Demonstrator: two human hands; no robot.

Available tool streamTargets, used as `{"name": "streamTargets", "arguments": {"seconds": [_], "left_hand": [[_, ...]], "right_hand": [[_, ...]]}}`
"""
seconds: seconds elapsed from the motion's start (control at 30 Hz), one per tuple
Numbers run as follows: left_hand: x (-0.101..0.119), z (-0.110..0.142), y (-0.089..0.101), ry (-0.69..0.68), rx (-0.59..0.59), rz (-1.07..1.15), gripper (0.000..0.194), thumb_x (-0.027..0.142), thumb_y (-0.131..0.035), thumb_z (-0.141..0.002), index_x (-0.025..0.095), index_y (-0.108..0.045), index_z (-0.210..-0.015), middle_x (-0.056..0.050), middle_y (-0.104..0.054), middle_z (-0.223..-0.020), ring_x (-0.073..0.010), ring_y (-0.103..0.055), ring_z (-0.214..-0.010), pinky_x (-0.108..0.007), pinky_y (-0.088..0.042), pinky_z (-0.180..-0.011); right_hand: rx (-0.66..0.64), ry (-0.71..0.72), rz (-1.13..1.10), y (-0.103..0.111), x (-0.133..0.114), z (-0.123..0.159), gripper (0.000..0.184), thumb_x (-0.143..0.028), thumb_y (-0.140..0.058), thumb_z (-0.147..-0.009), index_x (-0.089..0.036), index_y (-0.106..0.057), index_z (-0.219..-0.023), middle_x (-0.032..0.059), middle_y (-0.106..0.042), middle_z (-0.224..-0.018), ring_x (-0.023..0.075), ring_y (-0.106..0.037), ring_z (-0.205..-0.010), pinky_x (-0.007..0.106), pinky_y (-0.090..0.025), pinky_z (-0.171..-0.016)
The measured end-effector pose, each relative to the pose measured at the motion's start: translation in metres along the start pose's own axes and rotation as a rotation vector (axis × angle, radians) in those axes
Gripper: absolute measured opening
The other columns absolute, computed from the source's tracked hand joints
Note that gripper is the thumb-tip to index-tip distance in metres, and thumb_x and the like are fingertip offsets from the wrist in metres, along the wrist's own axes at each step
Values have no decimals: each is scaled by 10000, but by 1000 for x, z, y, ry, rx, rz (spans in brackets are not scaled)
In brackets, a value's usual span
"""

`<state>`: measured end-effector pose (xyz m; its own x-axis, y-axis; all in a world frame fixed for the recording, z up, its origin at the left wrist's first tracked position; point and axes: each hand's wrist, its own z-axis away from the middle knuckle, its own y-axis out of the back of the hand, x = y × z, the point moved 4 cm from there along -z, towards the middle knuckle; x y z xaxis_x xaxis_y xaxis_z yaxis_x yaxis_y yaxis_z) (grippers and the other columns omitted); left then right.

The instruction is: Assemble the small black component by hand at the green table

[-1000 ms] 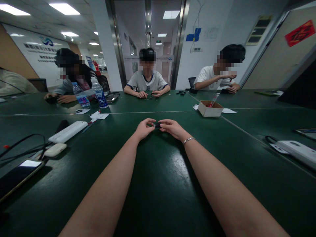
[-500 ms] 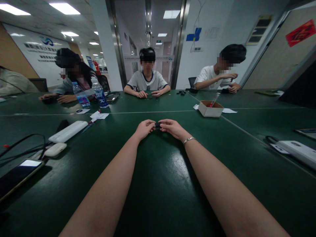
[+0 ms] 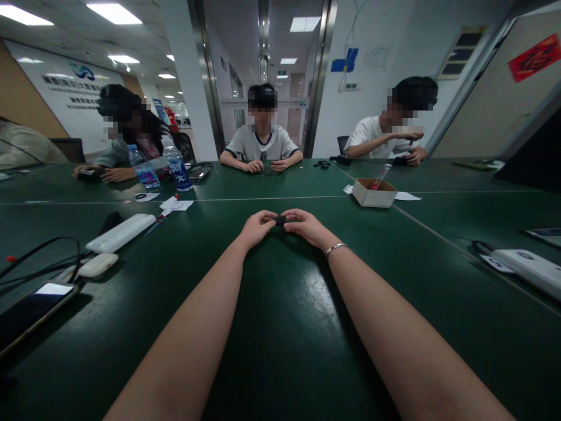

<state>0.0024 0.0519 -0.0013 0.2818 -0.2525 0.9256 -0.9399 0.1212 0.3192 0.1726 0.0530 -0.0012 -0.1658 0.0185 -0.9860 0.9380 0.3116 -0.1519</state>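
Both my arms reach forward over the dark green table (image 3: pixel 280 327). A small black piece (image 3: pixel 280 221) sits between my fingertips; it is too small to tell its kind. My left hand (image 3: pixel 258 227) pinches its left end between thumb and fingers. At its right end my right hand (image 3: pixel 304 225) grips it in the same way, with a silver bracelet (image 3: pixel 335 248) on that wrist. The fingers hide both ends of the piece.
Ahead on the right stands a small cardboard box (image 3: pixel 374 195) with a clear tube in it. Two bottles (image 3: pixel 177 169), a white power bank (image 3: pixel 121 233) and a phone (image 3: pixel 33 316) are on the left. A white device (image 3: pixel 528 269) lies right. Several people sit opposite.
My fingers have shifted slightly around the black piece, the left ones closing in and then lifting a little. Both hands stay in the same place, still holding it.
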Motion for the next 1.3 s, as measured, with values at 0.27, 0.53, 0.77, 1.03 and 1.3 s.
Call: {"name": "streamTargets", "arguments": {"seconds": [0.27, 0.53, 0.77, 1.03, 1.3], "left_hand": [[1, 0, 1, -48, 13, -12, 272, 193, -626, -766, 144, -663, -1031, -59, -643, -892, -114, -525, -660, -250, -454, -651], [-2, -2, 2, -71, 29, -25, 276, 218, -638, -765, 144, -665, -1029, -60, -644, -887, -109, -509, -630, -245, -434, -612], [-3, -2, 3, -84, 37, -42, 279, 226, -641, -757, 147, -664, -1023, -56, -647, -857, -107, -499, -606, -239, -423, -579], [-3, -2, 2, -87, 32, -41, 282, 222, -631, -764, 145, -661, -1034, -70, -656, -902, -132, -545, -660, -271, -458, -640], [-3, -2, 2, -83, 58, -40, 271, 215, -631, -757, 152, -667, -1019, -55, -655, -864, -118, -515, -630, -246, -432, -603]], "right_hand": [[43, -110, 87, -9, -2, 0, 184, -154, -608, -910, -127, -519, -1068, 41, -624, -730, 109, -628, -523, 164, -535, -470], [58, -53, 76, -5, -5, 2, 492, -74, -702, -772, -217, -412, -1143, -13, -610, -828, 73, -584, -466, 131, -458, -378], [44, -28, 105, -6, -6, 1, 416, -19, -643, -772, -223, -437, -1070, -13, -616, -888, 61, -549, -444, 152, -466, -379], [72, -127, 152, -7, -3, 1, 126, -176, -568, -931, -161, -465, -1003, 13, -591, -723, 77, -537, -422, 156, -472, -363], [89, -101, 70, -6, -4, 2, 306, -156, -640, -886, -199, -420, -1095, -18, -588, -741, 94, -573, -444, 179, -501, -390]]}}
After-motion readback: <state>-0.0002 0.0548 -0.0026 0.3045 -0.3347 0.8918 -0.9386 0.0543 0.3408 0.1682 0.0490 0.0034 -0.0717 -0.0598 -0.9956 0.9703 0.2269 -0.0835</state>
